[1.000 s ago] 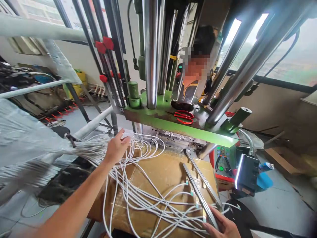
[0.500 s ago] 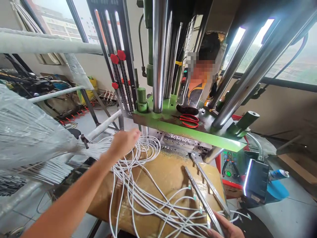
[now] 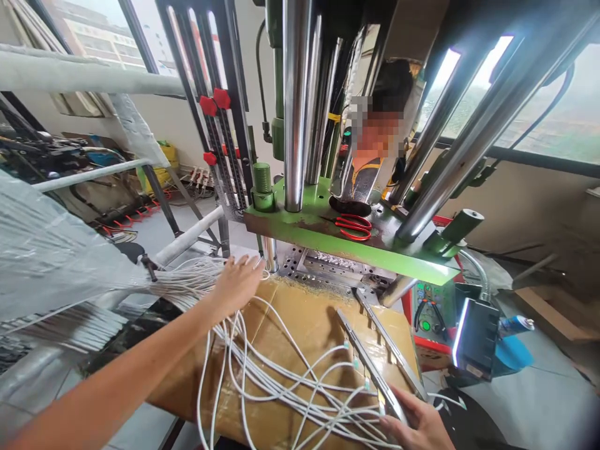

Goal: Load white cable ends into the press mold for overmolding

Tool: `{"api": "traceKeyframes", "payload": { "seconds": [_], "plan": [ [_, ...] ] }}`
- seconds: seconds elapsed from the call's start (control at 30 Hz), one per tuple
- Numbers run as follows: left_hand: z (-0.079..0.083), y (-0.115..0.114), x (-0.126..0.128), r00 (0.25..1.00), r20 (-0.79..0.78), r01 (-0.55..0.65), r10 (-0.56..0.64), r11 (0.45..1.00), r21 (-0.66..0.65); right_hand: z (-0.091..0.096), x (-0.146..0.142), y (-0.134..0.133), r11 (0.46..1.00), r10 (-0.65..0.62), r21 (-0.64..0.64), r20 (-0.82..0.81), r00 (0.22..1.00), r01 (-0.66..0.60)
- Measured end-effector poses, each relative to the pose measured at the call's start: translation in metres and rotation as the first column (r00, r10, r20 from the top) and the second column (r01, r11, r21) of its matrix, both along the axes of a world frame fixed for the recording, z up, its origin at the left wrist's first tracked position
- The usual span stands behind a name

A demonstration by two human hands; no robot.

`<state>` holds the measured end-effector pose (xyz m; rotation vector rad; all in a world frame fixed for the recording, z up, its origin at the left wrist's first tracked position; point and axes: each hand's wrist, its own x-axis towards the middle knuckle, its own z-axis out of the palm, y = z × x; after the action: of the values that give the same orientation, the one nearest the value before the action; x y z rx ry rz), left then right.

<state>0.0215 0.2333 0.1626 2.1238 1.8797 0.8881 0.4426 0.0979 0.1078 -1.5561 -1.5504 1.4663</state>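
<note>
Left hand [image 3: 237, 284] lower, on white cables [image 3: 262, 375]

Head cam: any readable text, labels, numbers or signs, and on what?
No text can be read in this view.
Control panel beside the green press plate: buttons and marks show, too small and blurred to read.
Blue can at right: any print is blurred.
Yellow container at back left: no legible marking.
Left hand and right hand: no writing near either.

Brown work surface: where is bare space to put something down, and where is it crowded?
Bare brown work surface lies between left hand and metal strip. White cables crowd the front, up to right hand.
</note>
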Motion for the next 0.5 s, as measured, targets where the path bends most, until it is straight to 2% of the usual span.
{"api": "traceKeyframes", "payload": {
  "seconds": [0.07, 0.13, 0.17, 0.23, 0.27, 0.37, 0.5],
  "plan": [
    [0.002, -0.014, 0.037, 0.986, 0.019, 0.165, -0.164, 0.984, -0.067, 0.007, -0.009, 0.008, 1.0, 0.025, 0.002, -0.061, 0.998, -0.025],
    [0.001, -0.024, 0.072, 0.934, 0.074, 0.356, -0.349, 0.912, -0.203, 0.015, -0.019, 0.017, 0.999, 0.044, 0.007, -0.122, 0.992, -0.044],
    [0.0, -0.026, 0.085, 0.91, 0.107, 0.414, -0.401, 0.868, -0.272, 0.019, -0.024, 0.021, 0.999, 0.049, 0.006, -0.137, 0.989, -0.049],
    [-0.006, -0.026, 0.101, 0.893, 0.166, 0.45, -0.418, 0.811, -0.375, 0.028, -0.032, 0.03, 0.999, 0.046, -0.006, -0.12, 0.992, -0.047],
    [-0.009, -0.024, 0.104, 0.895, 0.191, 0.447, -0.404, 0.8, -0.401, 0.032, -0.035, 0.034, 0.999, 0.044, -0.011, -0.102, 0.994, -0.046],
    [-0.022, -0.019, 0.101, 0.906, 0.22, 0.421, -0.361, 0.819, -0.39, 0.042, -0.042, 0.049, 0.997, 0.079, -0.018, -0.081, 0.994, -0.081],
    [-0.041, -0.009, 0.092, 0.945, 0.186, 0.306, -0.269, 0.929, -0.21, 0.044, -0.049, 0.081, 0.988, 0.151, 0.027, 0.01, 0.989, -0.151]
  ]
}}
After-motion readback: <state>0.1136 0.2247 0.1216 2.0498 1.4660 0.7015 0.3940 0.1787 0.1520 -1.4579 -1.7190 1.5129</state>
